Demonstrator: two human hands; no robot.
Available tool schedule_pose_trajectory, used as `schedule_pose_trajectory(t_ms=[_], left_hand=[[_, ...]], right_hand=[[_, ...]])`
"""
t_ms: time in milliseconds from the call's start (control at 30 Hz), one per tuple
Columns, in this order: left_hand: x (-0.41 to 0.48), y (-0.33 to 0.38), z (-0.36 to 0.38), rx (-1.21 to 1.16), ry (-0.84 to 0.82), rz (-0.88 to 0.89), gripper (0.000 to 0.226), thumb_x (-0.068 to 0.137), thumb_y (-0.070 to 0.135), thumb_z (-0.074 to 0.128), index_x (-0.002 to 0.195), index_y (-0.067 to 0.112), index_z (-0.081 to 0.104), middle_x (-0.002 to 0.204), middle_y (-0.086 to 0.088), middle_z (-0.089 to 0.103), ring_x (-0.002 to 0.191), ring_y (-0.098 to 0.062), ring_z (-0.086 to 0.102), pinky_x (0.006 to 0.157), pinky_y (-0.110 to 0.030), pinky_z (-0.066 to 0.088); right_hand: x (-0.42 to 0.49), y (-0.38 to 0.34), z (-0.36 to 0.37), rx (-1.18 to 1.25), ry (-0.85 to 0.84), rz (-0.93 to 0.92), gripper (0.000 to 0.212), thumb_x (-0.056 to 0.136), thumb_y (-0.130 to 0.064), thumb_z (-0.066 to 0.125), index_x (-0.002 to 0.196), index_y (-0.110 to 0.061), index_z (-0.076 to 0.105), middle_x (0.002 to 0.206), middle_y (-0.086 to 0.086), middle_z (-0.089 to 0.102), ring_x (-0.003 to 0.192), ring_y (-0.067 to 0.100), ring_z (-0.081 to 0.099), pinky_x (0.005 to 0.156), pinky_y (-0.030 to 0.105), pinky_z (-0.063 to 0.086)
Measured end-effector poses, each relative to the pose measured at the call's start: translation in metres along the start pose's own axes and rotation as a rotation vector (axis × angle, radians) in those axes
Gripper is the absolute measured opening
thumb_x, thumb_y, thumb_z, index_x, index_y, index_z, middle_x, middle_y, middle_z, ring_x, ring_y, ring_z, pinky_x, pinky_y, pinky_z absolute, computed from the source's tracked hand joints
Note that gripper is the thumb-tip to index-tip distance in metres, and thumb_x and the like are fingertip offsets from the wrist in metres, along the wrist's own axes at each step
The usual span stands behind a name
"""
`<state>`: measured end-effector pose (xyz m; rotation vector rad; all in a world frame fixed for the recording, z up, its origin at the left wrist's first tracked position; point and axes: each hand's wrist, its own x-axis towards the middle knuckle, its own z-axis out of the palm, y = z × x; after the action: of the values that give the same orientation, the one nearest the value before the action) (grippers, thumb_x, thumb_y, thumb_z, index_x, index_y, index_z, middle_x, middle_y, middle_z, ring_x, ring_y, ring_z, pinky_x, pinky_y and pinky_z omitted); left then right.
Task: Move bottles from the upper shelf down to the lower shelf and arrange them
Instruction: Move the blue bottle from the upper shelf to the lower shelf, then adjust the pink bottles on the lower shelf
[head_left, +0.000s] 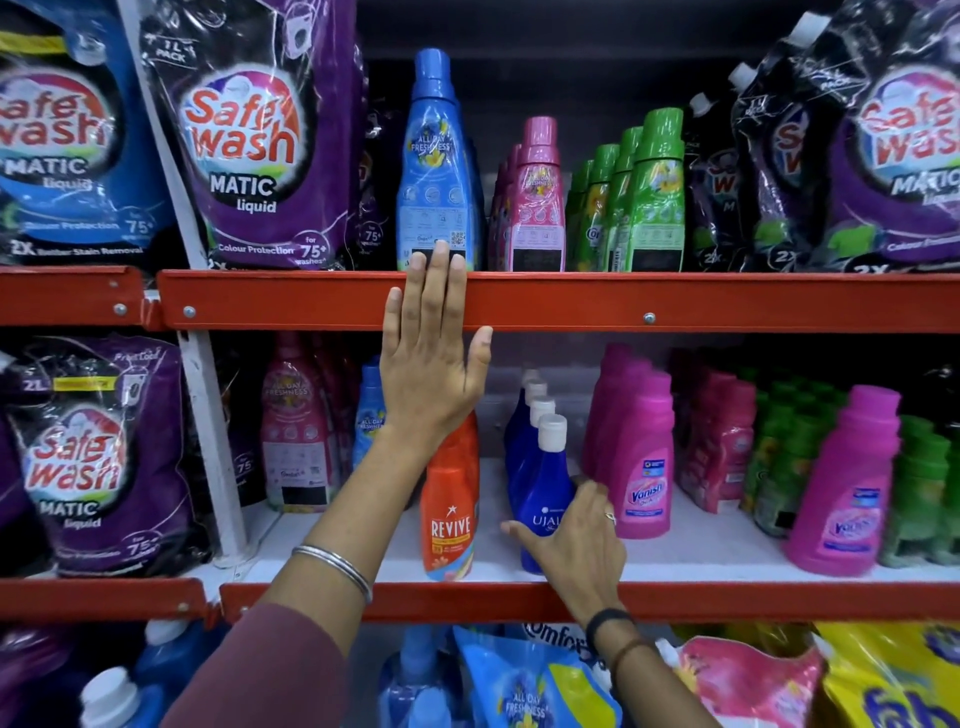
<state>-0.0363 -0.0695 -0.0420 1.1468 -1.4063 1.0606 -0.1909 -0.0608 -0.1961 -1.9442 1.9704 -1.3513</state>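
Observation:
A tall blue softener bottle (435, 156) stands at the front of the upper shelf (571, 301). My left hand (431, 358) is raised flat in front of the shelf's red edge, fingers straight, fingertips at the bottle's base. On the lower shelf (701, 551), my right hand (571, 540) is wrapped around the front dark blue Ujala bottle (540, 478), first of a row with white caps. An orange Revive bottle (449, 514) stands just to its left.
Pink bottles (535, 208) and green bottles (649, 197) line the upper shelf, flanked by Safewash pouches (249, 140). Pink Vanish bottles (644, 457), green bottles (924, 499) and a pink softener bottle (296, 431) fill the lower shelf. Refill pouches (535, 686) sit below.

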Motion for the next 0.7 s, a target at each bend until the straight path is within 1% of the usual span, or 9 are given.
schedule_pose_trajectory(t_ms=[133,233,333,367,433,533,600,700], left_hand=[[0.001,0.007,-0.004,-0.023,-0.02,-0.024,0.063,0.095,0.035,0.035,0.149,0.01,0.015,0.158,-0.011,0.019,0.148,-0.019,0.004,0.121,-0.037,-0.002],[0.004,0.018,-0.006,-0.008,-0.027,-0.046,0.062,0.097,0.037,0.032,0.149,0.008,0.018,0.159,-0.01,0.019,0.147,-0.024,0.008,0.12,-0.038,-0.006],[0.012,0.032,-0.005,-0.034,-0.046,-0.001,0.062,0.097,0.039,0.031,0.15,0.009,0.016,0.159,-0.009,0.017,0.148,-0.023,0.008,0.12,-0.038,-0.007],[0.016,0.037,-0.004,-0.054,-0.05,0.012,0.062,0.098,0.039,0.03,0.15,0.009,0.015,0.159,-0.009,0.016,0.148,-0.023,0.008,0.12,-0.038,-0.006],[0.02,0.046,0.0,-0.07,-0.06,0.011,0.063,0.098,0.04,0.029,0.151,0.01,0.013,0.16,-0.009,0.015,0.148,-0.024,0.006,0.119,-0.039,-0.007],[0.02,0.051,0.006,-0.02,-0.067,-0.012,0.062,0.099,0.042,0.025,0.151,0.01,0.011,0.16,-0.011,0.014,0.148,-0.025,0.006,0.119,-0.039,-0.008],[0.019,0.051,0.009,-0.002,-0.073,-0.014,0.063,0.1,0.043,0.023,0.151,0.009,0.01,0.16,-0.011,0.014,0.148,-0.026,0.007,0.119,-0.041,-0.005],[0.018,0.05,0.01,0.01,-0.07,-0.013,0.063,0.1,0.044,0.023,0.151,0.009,0.01,0.16,-0.011,0.014,0.148,-0.026,0.006,0.119,-0.04,-0.005]], right_hand=[[-0.002,0.007,-0.006,-0.005,-0.001,-0.043,0.091,0.059,-0.074,0.066,0.12,-0.012,0.04,0.118,0.007,0.051,0.109,0.028,0.056,0.07,0.038,0.049],[0.003,0.02,-0.023,0.053,0.105,-0.04,0.089,0.064,-0.075,0.06,0.121,-0.009,0.044,0.118,0.011,0.054,0.107,0.03,0.057,0.073,0.038,0.049],[0.018,0.043,-0.051,0.166,0.305,-0.026,0.075,0.07,-0.065,0.063,0.119,-0.011,0.047,0.114,0.01,0.056,0.098,0.024,0.056,0.074,0.037,0.05],[0.025,0.054,-0.062,0.199,0.388,-0.014,0.068,0.073,-0.06,0.065,0.117,-0.011,0.048,0.113,0.01,0.056,0.098,0.024,0.055,0.076,0.038,0.049],[0.04,0.079,-0.085,0.232,0.556,0.022,0.06,0.076,-0.052,0.068,0.114,-0.009,0.051,0.113,0.014,0.056,0.104,0.03,0.054,0.082,0.04,0.046],[0.061,0.12,-0.114,0.19,0.747,0.107,0.055,0.078,-0.042,0.068,0.117,-0.008,0.049,0.117,0.021,0.053,0.111,0.037,0.049,0.09,0.043,0.039],[0.071,0.147,-0.127,0.151,0.761,0.204,0.064,0.077,-0.036,0.072,0.125,-0.007,0.042,0.126,0.024,0.047,0.116,0.04,0.045,0.094,0.049,0.039],[0.081,0.174,-0.137,0.143,0.605,0.329,0.082,0.074,-0.032,0.075,0.135,-0.001,0.031,0.135,0.027,0.038,0.122,0.044,0.041,0.094,0.054,0.04]])
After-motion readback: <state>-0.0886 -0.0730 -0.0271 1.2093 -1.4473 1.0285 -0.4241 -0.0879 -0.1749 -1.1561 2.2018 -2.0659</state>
